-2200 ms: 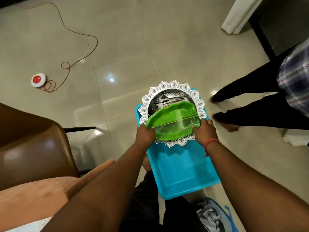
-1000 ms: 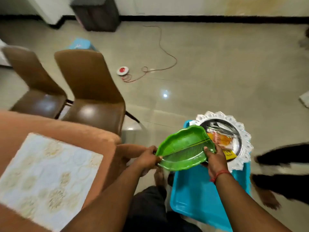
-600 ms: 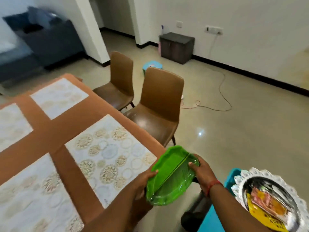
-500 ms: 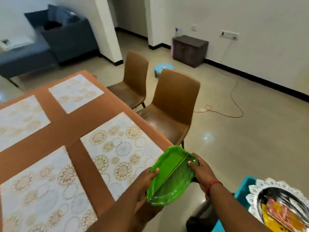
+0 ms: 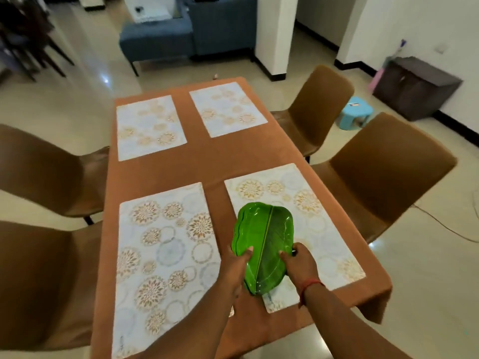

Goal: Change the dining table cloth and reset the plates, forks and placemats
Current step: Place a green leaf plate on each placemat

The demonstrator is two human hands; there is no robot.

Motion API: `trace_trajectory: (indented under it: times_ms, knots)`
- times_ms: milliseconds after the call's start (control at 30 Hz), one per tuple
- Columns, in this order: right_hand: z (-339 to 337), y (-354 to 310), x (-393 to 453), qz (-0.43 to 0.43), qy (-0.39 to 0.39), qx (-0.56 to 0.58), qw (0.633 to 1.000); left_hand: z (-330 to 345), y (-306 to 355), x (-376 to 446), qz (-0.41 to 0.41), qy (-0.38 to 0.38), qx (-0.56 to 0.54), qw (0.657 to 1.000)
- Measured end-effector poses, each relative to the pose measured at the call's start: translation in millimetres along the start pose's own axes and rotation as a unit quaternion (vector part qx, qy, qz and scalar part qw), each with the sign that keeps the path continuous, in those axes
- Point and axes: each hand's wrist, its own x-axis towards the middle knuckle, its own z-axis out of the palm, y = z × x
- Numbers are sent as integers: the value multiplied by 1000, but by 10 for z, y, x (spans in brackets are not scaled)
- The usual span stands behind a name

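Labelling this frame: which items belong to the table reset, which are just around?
Job:
green leaf plates, held by left hand and right hand
four placemats
orange tablecloth

Around:
brown chairs
blue sofa
blue stool
dark cabinet

Brown chairs (image 5: 383, 174), blue sofa (image 5: 166, 35), glossy tiles (image 5: 427, 281)

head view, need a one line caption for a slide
Both hands, left and right, hold a green leaf-shaped plate over the near right placemat on the brown tablecloth.
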Motion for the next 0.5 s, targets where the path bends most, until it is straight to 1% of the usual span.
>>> trace_trajectory:
  times_ms: [133,267,333,500]
  knots:
    - [177,-90,108,-21,-21,-54,998,-184,-5,-2,20,60,-10,998]
    - [228,-141,354,-11,-41,-53,998,-303,32,6,5,135,30,990]
    - [175,-172,536,-17,-46,-53,997,-354,30,8,5,179,47,983]
    - [-116,-143,1002,-14,-51,-78,996,-412,-81,-56,-2,299,18,954]
